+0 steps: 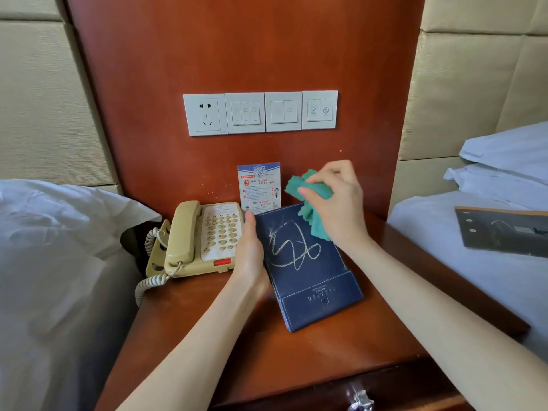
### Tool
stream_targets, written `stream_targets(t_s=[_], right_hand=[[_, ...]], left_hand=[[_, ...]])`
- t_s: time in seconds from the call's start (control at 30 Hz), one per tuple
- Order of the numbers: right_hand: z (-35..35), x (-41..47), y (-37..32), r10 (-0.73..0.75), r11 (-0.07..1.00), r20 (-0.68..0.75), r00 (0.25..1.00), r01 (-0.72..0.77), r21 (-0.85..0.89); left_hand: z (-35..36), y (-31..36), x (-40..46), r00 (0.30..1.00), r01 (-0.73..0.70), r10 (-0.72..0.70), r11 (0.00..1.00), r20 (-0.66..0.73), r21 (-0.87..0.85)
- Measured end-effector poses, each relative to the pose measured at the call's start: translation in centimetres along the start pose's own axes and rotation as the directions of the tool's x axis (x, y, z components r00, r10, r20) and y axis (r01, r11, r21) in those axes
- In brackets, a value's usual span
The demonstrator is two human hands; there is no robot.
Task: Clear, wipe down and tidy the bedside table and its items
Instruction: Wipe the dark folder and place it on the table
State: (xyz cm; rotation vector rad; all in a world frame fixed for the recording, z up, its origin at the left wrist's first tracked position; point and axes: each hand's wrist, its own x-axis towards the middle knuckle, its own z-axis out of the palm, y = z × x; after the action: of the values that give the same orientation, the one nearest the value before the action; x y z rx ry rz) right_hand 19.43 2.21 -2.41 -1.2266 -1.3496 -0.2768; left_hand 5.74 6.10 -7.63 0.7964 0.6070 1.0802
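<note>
The bedside table [207, 321] is showing glossy reddish wood; the blue holder [308, 280] is looking like matt stitched leather, the green cloth [314, 221] soft, the telephone [204, 238] smooth plastic.

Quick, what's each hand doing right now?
Left hand: open, pressed flat against the blue folder's left edge, steadying it.
Right hand: closed around a green cloth, over the folder's top.

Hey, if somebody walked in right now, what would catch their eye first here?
Most likely the blue folder in the middle of the bedside table, scrawled with pale chalky lines. The right hand presses a green cloth on its far end while the left hand steadies its left edge. A beige telephone sits just left.
</note>
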Motion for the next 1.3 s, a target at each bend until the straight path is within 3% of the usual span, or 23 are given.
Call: stream_targets(t_s=[0.17, 0.3, 0.5, 0.6, 0.73, 0.83, 1.0, 1.17, 1.3], right_hand=[[0.8, -2.8, 1.7, -0.14, 0.935, 0.318, 0.938, 0.231, -0.27], [-1.3, -4.9, 2.8, -0.06, 0.965, 0.45, 0.891, 0.167, -0.203], [-5.3, -8.4, 3.6, -0.031, 0.992, 0.654, 0.756, 0.105, -0.075], [-6.0, -7.6, 3.4, -0.058, 0.985, 0.674, 0.736, 0.152, -0.081], [-4.6, -3.9, 3.2, -0.1, 0.972, 0.513, 0.852, 0.195, -0.134], [-2.9, -1.9, 3.0, -0.054, 0.963, 0.469, 0.882, 0.17, -0.21], [-2.7, -5.1, 2.8, -0.091, 0.957, 0.581, 0.809, 0.232, -0.173], [-6.1, -8.6, 2.4, -0.071, 0.99, 0.703, 0.707, 0.135, -0.036], [-8.5, -8.7, 2.3, -0.05, 0.993, 0.795, 0.605, 0.112, -0.023]], left_hand=[[-0.7, -0.2, -0.1, 0.997, -0.067, 0.069, 0.995, -0.026, 0.073], [-0.9, -0.3, -0.2, 0.995, -0.062, 0.073, 0.986, -0.07, 0.153], [-1.7, 0.2, 0.3, 0.991, -0.055, 0.071, 0.989, -0.113, 0.138], [-1.4, 0.0, 0.4, 0.997, -0.017, 0.026, 0.992, -0.072, 0.126], [-0.8, -0.2, 0.0, 0.999, 0.043, -0.04, 0.989, -0.023, 0.142], [-0.6, -0.7, -0.4, 0.996, 0.081, -0.084, 0.983, 0.012, 0.165], [-1.5, -0.7, -0.1, 0.993, 0.119, -0.119, 0.971, -0.015, 0.206], [-1.7, -1.2, 0.2, 0.989, 0.146, -0.141, 0.967, -0.037, 0.208], [-1.6, -1.3, 0.4, 0.988, 0.152, -0.146, 0.972, -0.051, 0.178]])
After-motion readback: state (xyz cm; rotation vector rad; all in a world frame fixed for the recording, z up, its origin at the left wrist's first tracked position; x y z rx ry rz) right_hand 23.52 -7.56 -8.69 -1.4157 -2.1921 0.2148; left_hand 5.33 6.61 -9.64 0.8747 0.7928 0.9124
